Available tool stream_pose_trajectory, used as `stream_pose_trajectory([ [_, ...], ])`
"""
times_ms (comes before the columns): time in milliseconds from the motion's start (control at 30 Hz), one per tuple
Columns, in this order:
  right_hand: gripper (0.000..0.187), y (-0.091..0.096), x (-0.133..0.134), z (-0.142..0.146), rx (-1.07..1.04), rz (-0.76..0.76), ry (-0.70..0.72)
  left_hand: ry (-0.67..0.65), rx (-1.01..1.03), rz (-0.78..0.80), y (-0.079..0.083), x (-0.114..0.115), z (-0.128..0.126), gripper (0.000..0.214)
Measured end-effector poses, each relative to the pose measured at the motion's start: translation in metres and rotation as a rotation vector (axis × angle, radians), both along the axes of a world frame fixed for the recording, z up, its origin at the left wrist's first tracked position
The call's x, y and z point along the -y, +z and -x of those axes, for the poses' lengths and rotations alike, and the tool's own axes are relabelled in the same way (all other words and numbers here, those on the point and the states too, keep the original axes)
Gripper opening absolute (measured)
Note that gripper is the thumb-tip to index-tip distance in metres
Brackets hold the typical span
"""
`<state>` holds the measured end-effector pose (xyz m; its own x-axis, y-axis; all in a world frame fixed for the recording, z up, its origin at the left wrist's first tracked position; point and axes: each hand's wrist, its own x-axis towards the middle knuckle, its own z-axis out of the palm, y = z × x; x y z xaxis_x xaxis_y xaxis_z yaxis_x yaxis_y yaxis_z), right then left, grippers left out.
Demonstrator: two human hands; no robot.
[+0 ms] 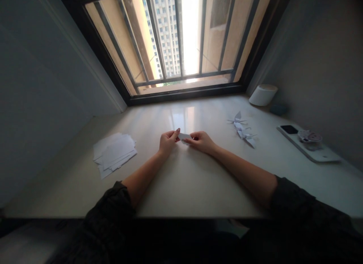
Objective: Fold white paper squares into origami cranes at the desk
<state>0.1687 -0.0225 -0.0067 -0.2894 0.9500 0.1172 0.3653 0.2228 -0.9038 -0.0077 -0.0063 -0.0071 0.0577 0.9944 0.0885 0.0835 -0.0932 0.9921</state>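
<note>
A small folded piece of white paper (185, 136) is held between my two hands, just above the middle of the pale sill. My left hand (168, 141) pinches its left end, thumb on top. On the other end, my right hand (202, 141) closes its thumb and fingers. Parts of the paper are hidden behind the fingertips, so its exact folds cannot be made out. To the right lie several folded white paper cranes (241, 131), close together in a row. A loose stack of white paper sheets (117, 152) rests to the left.
Farther right, a white phone (326, 155) lies flat with a round pinkish grip on its back. A white cylindrical object (263, 95) sits in the back right corner, near a small dark object (278, 109). A barred window (184, 90) closes off the back.
</note>
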Motion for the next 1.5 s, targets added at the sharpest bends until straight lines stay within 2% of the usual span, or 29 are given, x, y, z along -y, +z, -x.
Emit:
stream_pose_trajectory([
  [133, 0.05, -0.002, -0.001, 0.0, 0.005, 0.001, 0.025, 0.031, -0.008, -0.002, -0.005, -0.004, -0.001, 0.054],
  [300, 0.048, -0.004, 0.0, 0.002, -0.046, 0.032, -0.029, 0.06, 0.003, 0.105, -0.007, -0.012, -0.002, 0.066],
  [467, 0.049, -0.009, -0.012, 0.011, -0.218, 0.148, -0.22, -0.045, -0.021, 0.11, -0.006, -0.017, -0.002, 0.059],
  [600, 0.049, -0.016, -0.02, 0.019, -0.339, 0.086, -0.419, -0.098, -0.07, 0.023, -0.006, -0.015, 0.0, 0.052],
  [700, 0.047, -0.02, -0.019, 0.02, -0.352, 0.036, -0.389, -0.104, -0.068, 0.02, -0.006, -0.013, -0.001, 0.05],
  [933, 0.045, -0.016, -0.017, 0.015, -0.445, 0.094, -0.253, -0.074, -0.038, 0.051, -0.001, -0.01, -0.002, 0.045],
  [1067, 0.037, -0.012, -0.018, 0.019, -0.474, 0.007, -0.254, -0.073, 0.003, 0.068, 0.004, -0.011, 0.002, 0.045],
  [1133, 0.045, -0.008, -0.018, 0.02, -0.559, -0.02, -0.248, -0.098, 0.006, 0.081, 0.006, -0.012, 0.005, 0.044],
  [1167, 0.048, -0.005, -0.017, 0.019, -0.607, -0.032, -0.218, -0.121, -0.022, 0.074, 0.007, -0.012, 0.007, 0.042],
  [1233, 0.044, 0.001, -0.017, 0.017, -0.662, -0.05, -0.105, -0.164, -0.123, 0.026, 0.009, -0.013, 0.011, 0.036],
  [1300, 0.029, 0.006, -0.016, 0.014, -0.617, -0.03, 0.001, -0.15, -0.201, -0.027, 0.01, -0.013, 0.014, 0.032],
  [1333, 0.028, 0.007, -0.015, 0.013, -0.579, -0.004, 0.03, -0.128, -0.213, -0.044, 0.01, -0.013, 0.015, 0.03],
  [1500, 0.045, 0.002, -0.018, 0.01, -0.464, 0.052, 0.048, -0.051, -0.129, -0.042, 0.014, -0.009, 0.013, 0.031],
])
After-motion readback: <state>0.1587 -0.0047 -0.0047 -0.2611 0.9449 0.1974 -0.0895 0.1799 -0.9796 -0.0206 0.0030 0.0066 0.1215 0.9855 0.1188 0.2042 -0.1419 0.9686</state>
